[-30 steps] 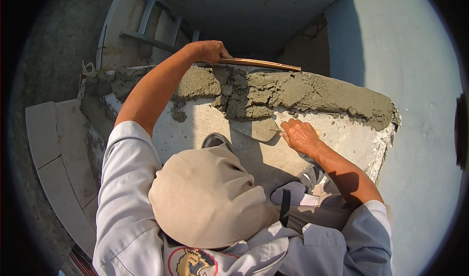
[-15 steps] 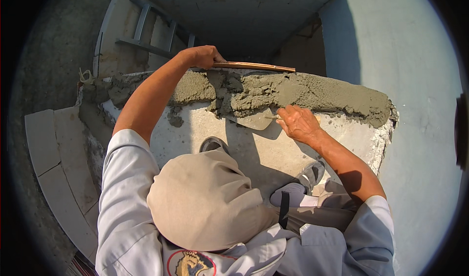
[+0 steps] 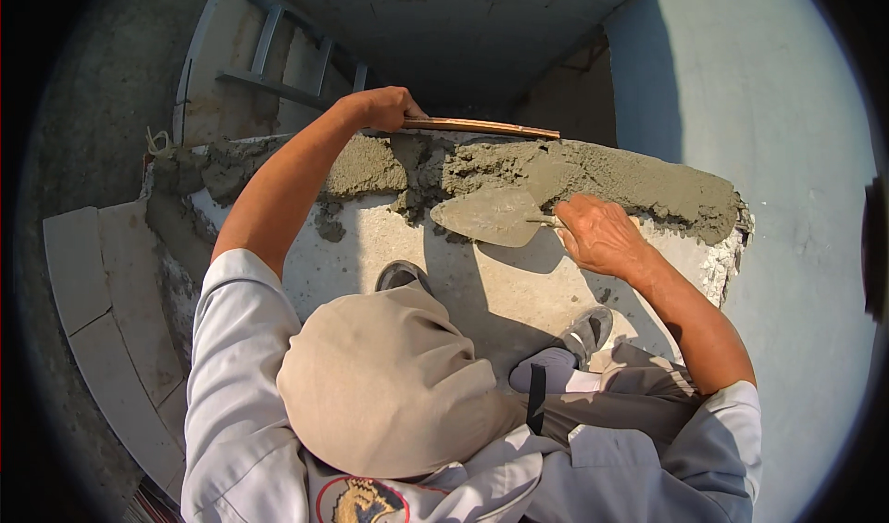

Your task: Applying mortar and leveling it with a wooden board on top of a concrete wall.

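My right hand [image 3: 600, 234] is closed round the handle of a pointed trowel [image 3: 491, 217]. The trowel's mortar-smeared blade points left, at the near side of a band of wet grey mortar [image 3: 639, 182]. At the far edge of the ledge, my left hand [image 3: 382, 108] grips the left end of a thin wooden board [image 3: 482, 128]. The board lies along the far side of the mortar. A rough gap shows in the band right of my left forearm, and that forearm hides part of the mortar.
I stand on a pale concrete ledge [image 3: 505, 292], my shoes near the mortar. Beyond it the space drops away, with a metal ladder [image 3: 266, 46] at the far left. A pale blue wall [image 3: 787, 245] rises on the right. Light blocks [image 3: 125, 338] line the left side.
The trowel has come up from low against the mortar, its blade now showing flatter and fuller. My right hand has shifted slightly right. My left hand and the board stay put.
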A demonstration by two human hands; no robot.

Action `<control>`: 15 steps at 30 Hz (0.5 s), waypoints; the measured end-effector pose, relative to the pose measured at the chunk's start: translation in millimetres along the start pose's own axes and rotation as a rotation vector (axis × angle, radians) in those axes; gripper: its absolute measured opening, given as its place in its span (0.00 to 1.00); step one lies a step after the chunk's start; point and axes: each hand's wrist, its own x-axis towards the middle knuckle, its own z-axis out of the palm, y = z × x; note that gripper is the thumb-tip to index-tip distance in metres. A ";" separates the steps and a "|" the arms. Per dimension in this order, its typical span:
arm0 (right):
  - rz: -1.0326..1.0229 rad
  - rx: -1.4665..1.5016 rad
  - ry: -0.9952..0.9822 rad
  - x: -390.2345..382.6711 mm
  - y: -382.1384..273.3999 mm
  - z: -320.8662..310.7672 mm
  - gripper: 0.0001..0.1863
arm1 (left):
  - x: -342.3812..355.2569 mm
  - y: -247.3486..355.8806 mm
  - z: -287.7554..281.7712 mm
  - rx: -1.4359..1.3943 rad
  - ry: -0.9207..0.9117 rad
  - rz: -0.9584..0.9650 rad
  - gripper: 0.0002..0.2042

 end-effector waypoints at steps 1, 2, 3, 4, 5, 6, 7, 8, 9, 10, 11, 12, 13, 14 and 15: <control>-0.009 -0.051 0.098 -1.9 2.1 6.6 0.12 | 0.7 -3.0 0.7 0.032 0.015 0.030 0.35; -0.018 -0.101 0.197 -1.9 4.4 12.6 0.11 | 1.7 -5.6 1.4 0.063 0.031 0.059 0.35; -0.057 -0.149 0.204 2.0 9.1 17.3 0.10 | 3.5 -7.1 2.9 0.064 0.031 0.062 0.35; -0.057 -0.150 0.206 7.3 12.2 25.4 0.10 | 5.8 -10.9 4.9 0.058 0.042 0.074 0.35; -0.050 -0.210 0.241 12.1 14.4 32.7 0.10 | 7.3 -10.6 5.5 0.049 0.052 0.088 0.35; -0.043 -0.271 0.275 14.9 18.5 37.8 0.10 | 9.9 -9.9 4.4 0.049 0.054 0.092 0.35; -0.046 -0.267 0.273 20.9 15.8 38.8 0.10 | 9.0 -9.0 5.0 0.035 0.063 0.084 0.35; -0.006 -0.268 0.238 24.4 11.1 37.2 0.08 | 8.6 -2.7 2.9 0.030 0.068 0.079 0.34; 0.035 -0.269 0.203 27.8 6.2 35.5 0.07 | 5.7 1.9 0.9 0.038 0.062 0.079 0.34; 0.039 -0.271 0.207 36.0 0.0 34.1 0.07 | 1.2 0.1 -1.3 0.042 0.045 0.060 0.35; 0.072 -0.229 0.162 44.2 -5.7 34.4 0.06 | 0.7 -2.7 -2.0 0.046 0.029 0.046 0.35; 0.105 -0.187 0.117 47.3 -8.3 34.0 0.06 | 1.6 -3.1 0.0 0.050 0.031 0.053 0.35; 0.087 -0.158 0.108 48.1 -7.7 31.4 0.08 | -0.7 -1.9 2.4 0.066 0.054 0.071 0.35; 0.086 -0.162 0.113 43.6 -4.3 26.9 0.08 | -2.7 -1.1 3.6 0.082 0.076 0.088 0.35; 0.075 -0.165 0.107 34.2 0.8 21.1 0.09 | 0.9 2.7 2.0 0.044 0.037 0.022 0.35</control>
